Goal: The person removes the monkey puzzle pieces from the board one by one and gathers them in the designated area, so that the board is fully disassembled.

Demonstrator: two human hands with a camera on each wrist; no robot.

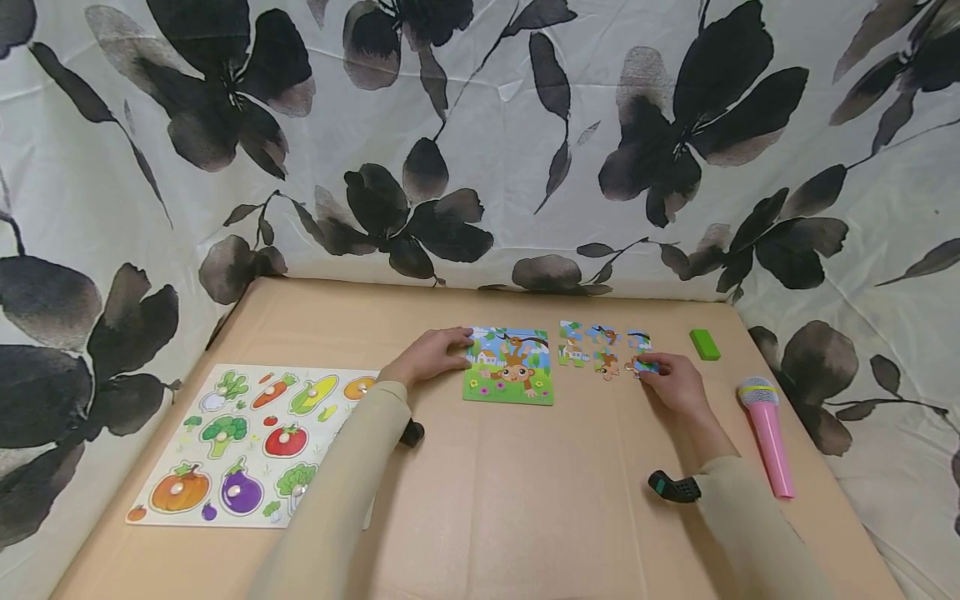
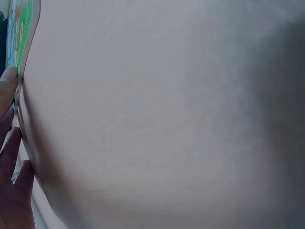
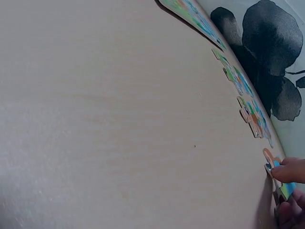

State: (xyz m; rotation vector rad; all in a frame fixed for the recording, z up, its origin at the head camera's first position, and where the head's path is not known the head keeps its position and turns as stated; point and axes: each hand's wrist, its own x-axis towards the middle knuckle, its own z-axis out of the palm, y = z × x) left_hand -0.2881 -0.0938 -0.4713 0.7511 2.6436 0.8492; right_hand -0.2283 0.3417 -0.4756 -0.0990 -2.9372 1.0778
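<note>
A square picture board with a monkey on green grass lies near the far edge of the table. My left hand holds its left edge, the thumb over the rim in the left wrist view. To the right of the board lie several jigsaw pieces in two short rows. At the right end of these rows, my right hand pinches a jigsaw piece between thumb and finger. In the right wrist view, this jigsaw piece is partly hidden by the fingers.
A white vegetable board lies at the left, partly covered by the left sleeve. A green block and a pink toy microphone are at the right. Flowered cloth hangs behind the cardboard-coloured table.
</note>
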